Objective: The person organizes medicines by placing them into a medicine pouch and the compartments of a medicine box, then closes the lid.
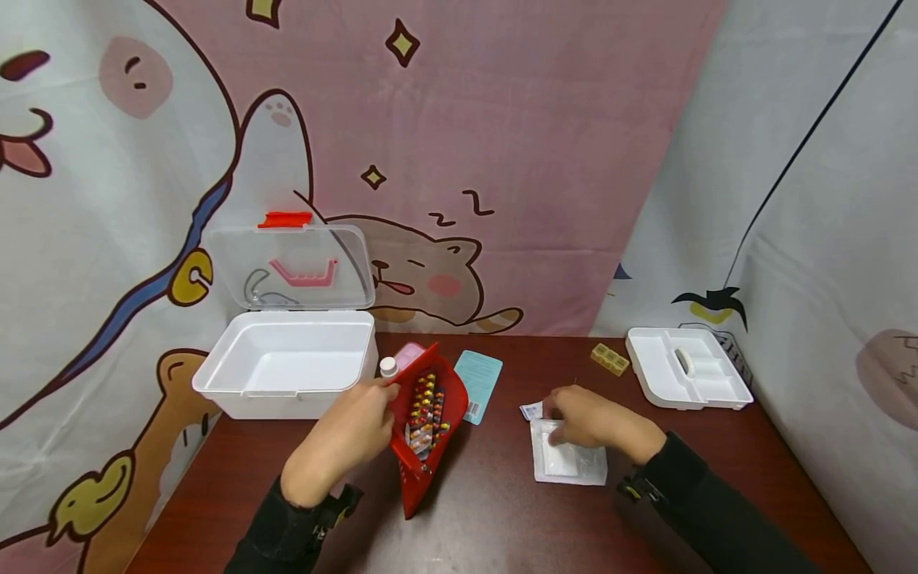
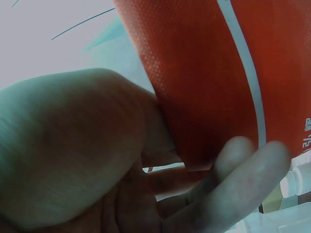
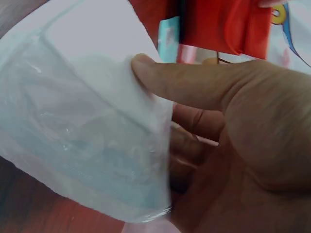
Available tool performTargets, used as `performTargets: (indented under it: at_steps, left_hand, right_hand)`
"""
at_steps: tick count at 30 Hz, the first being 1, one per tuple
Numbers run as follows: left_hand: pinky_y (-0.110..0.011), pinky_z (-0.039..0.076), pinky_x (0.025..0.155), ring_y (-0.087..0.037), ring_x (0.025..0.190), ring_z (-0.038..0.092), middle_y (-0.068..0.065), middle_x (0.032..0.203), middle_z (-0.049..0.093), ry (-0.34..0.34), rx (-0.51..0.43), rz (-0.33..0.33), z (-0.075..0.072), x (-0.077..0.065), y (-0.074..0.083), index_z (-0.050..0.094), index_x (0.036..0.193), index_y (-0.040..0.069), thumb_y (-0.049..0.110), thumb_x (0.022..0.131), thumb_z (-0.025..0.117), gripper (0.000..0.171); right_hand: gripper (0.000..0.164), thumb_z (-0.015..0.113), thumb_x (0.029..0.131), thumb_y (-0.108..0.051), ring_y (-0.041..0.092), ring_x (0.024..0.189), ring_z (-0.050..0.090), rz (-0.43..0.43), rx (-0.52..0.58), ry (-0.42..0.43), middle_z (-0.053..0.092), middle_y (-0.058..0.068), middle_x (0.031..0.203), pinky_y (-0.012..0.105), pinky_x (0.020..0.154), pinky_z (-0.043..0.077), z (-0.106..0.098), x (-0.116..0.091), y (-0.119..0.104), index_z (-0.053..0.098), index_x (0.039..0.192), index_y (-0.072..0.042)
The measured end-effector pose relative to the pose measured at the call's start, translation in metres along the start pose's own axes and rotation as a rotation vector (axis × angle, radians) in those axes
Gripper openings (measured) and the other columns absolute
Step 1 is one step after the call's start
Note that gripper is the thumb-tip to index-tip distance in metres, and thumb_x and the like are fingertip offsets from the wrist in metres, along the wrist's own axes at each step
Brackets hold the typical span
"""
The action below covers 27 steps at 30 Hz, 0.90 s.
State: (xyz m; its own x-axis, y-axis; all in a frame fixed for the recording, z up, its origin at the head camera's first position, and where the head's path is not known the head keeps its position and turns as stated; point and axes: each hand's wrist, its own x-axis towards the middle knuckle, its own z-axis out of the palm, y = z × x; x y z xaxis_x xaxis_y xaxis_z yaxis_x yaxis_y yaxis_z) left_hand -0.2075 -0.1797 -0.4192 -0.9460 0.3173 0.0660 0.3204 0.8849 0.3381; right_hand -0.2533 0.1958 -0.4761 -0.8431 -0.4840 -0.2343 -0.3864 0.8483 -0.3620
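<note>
In the head view my left hand (image 1: 356, 426) grips the edge of a red pouch (image 1: 410, 488), whose mouth gapes upward. Blister packs of colourful capsules (image 1: 425, 406) show inside it. The left wrist view has the fingers curled at the pouch's red side (image 2: 204, 87) with its pale stripe. My right hand (image 1: 591, 418) pinches a flat white packet in a clear wrapper, apparently a gauze pad (image 1: 574, 466), low over the table. Seen from the right wrist, the thumb lies on top of the gauze pad (image 3: 97, 92) and the fingers are behind it. A small white sachet (image 1: 531, 410) lies by the fingertips.
An open white box (image 1: 287, 404) with a raised clear lid (image 1: 287, 267) stands at the back left. Behind the pouch are a white-capped bottle (image 1: 388, 367), a pink item (image 1: 409, 354) and a teal card (image 1: 478, 379). At right sit a divided white tray (image 1: 656, 387) and a small yellow case (image 1: 610, 359).
</note>
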Motion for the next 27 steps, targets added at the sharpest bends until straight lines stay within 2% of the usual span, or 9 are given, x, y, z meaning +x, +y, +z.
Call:
performTargets:
  at_steps: [4,8,14,20,27]
  left_hand:
    - [-0.035,0.055,0.072,-0.02,0.083,0.062,-0.015,0.123,0.077,-0.001,-0.001,0.003,0.0,0.0,0.0,0.077,0.129,-0.001,0.002,0.098,0.071,0.032]
    - [-0.034,0.051,0.07,-0.02,0.081,0.06,-0.015,0.121,0.077,0.002,0.007,0.011,0.0,0.001,-0.001,0.077,0.129,-0.002,0.001,0.098,0.07,0.031]
    - [-0.034,0.051,0.071,-0.02,0.081,0.06,-0.015,0.121,0.076,-0.001,0.01,0.012,0.0,0.001,0.0,0.077,0.129,-0.001,0.002,0.099,0.07,0.031]
    - [-0.035,0.052,0.072,-0.02,0.082,0.061,-0.015,0.123,0.076,-0.004,0.006,0.006,-0.001,0.001,0.0,0.077,0.129,-0.001,0.002,0.099,0.07,0.03]
    - [-0.033,0.05,0.068,-0.02,0.079,0.06,-0.015,0.121,0.076,0.0,0.004,0.009,-0.001,0.001,0.001,0.077,0.126,-0.001,0.002,0.099,0.07,0.028]
  right_hand:
    - [0.021,0.089,0.092,-0.015,0.012,0.082,0.054,-0.027,0.116,-0.063,0.058,-0.006,0.083,0.03,0.072,0.043,-0.01,-0.005,-0.005,0.069,0.09,-0.019]
    - [0.021,0.087,0.094,-0.017,0.009,0.077,0.053,-0.094,0.137,-0.061,0.055,-0.008,0.079,0.027,0.067,0.041,-0.02,-0.009,-0.013,0.067,0.089,-0.02]
    - [0.015,0.083,0.099,-0.019,0.007,0.077,0.054,-0.155,0.14,0.04,0.062,-0.01,0.083,0.026,0.068,0.046,-0.031,-0.011,-0.022,0.068,0.095,-0.021]
    - [0.003,0.077,0.103,-0.022,0.009,0.084,0.062,-0.147,0.197,0.164,0.075,-0.008,0.095,0.026,0.071,0.052,-0.039,-0.009,-0.03,0.075,0.104,-0.021]
    - [0.015,0.072,0.104,-0.019,0.012,0.089,0.066,-0.106,0.289,0.308,0.08,0.0,0.104,0.028,0.077,0.055,-0.048,-0.003,-0.045,0.078,0.116,-0.012]
